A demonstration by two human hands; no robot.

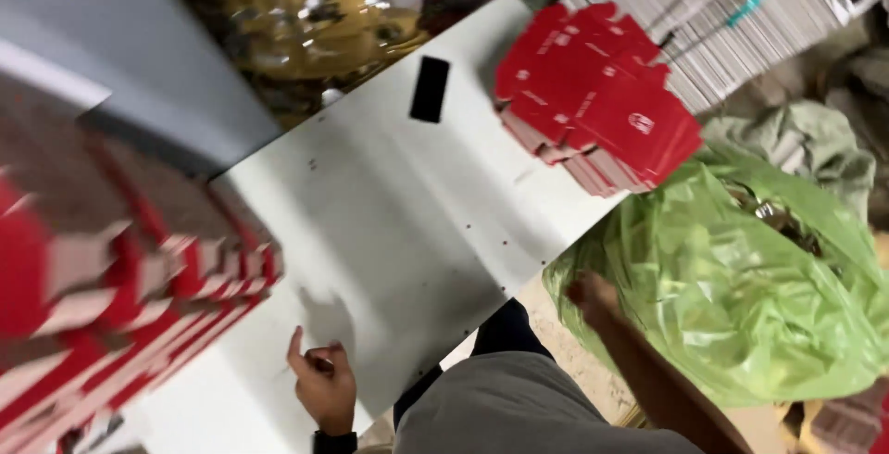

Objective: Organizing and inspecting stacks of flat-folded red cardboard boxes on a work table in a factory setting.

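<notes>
Right hand touches green bag; left hand empty on table.

The left hand rests on the white flat counter, fingers loosely curled, index finger raised, beside a blurred stack of red and white flat cardboard cartons. The right hand reaches down to the crumpled green plastic bag, touching its edge. A black flat rectangular phone and a second fanned red carton stack lie farther along the counter.
</notes>
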